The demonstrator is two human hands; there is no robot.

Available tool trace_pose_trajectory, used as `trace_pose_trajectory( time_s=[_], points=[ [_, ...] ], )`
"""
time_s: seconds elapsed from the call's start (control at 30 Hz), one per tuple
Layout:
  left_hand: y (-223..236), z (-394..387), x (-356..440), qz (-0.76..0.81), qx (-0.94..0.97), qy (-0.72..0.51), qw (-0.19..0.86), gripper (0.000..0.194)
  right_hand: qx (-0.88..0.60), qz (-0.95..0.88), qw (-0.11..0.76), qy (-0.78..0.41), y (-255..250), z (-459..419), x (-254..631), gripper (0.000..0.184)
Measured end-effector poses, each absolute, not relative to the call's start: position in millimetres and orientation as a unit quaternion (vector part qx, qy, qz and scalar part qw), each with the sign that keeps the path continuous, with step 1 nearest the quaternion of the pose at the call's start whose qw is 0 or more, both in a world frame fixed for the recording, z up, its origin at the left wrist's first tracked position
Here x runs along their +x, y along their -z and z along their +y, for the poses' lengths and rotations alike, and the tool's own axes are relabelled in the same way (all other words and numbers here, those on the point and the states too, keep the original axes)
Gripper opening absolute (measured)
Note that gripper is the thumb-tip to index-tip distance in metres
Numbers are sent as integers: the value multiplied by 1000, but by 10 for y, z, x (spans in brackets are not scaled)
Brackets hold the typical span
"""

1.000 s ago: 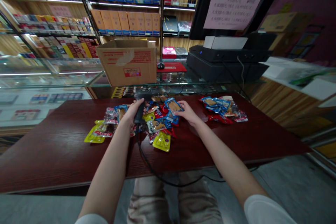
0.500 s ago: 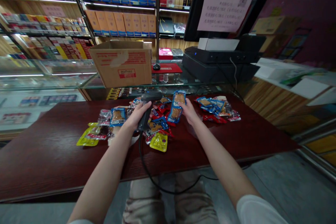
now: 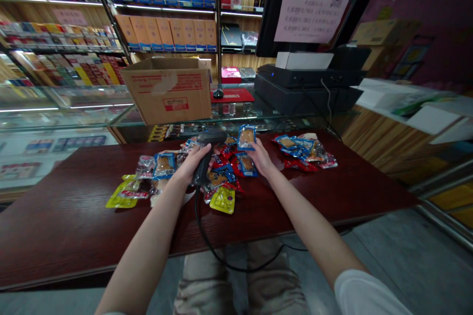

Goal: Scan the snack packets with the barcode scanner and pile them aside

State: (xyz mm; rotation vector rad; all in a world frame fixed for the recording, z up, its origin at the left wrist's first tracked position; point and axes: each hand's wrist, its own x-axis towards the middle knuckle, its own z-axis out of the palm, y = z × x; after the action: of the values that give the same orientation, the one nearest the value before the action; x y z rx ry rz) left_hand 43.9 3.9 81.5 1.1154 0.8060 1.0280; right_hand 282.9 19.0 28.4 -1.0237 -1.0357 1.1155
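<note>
Left hand (image 3: 195, 162), center of frame: fingers wrapped round the grip of a black handheld scanner (image 3: 202, 171), head end up over the heap. Its black cable (image 3: 207, 242) drops from the grip and loops below the table edge, bottom center.

Right hand (image 3: 261, 159), just right of center: fingers pinching a blue-edged snack packet (image 3: 246, 137) by its lower right side, packet raised upright above the heap. Second blue packet (image 3: 246, 164) sits right below the fingers; too blurred to tell whether it touches them.

Mixed heap in mid-frame between the hands, red and blue wrappers, yellow packet (image 3: 223, 200) at its near edge. More packets left of the left hand, incl. another yellow one (image 3: 121, 195). Separate pile (image 3: 305, 149) right of center, apart from the right hand.

All on a dark red table (image 3: 66, 226). Open cardboard box (image 3: 168, 93) upper left of center, on the glass counter (image 3: 236, 120) behind.
</note>
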Motion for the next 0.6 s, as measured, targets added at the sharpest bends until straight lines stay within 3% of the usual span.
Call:
trace_pose_trajectory(
  time_s=[0.6],
  points=[
    [-796, -118, 609, 330, 570, -334, 674, 60, -387, -452, 607, -527, -435, 62, 2736, 65]
  ],
)
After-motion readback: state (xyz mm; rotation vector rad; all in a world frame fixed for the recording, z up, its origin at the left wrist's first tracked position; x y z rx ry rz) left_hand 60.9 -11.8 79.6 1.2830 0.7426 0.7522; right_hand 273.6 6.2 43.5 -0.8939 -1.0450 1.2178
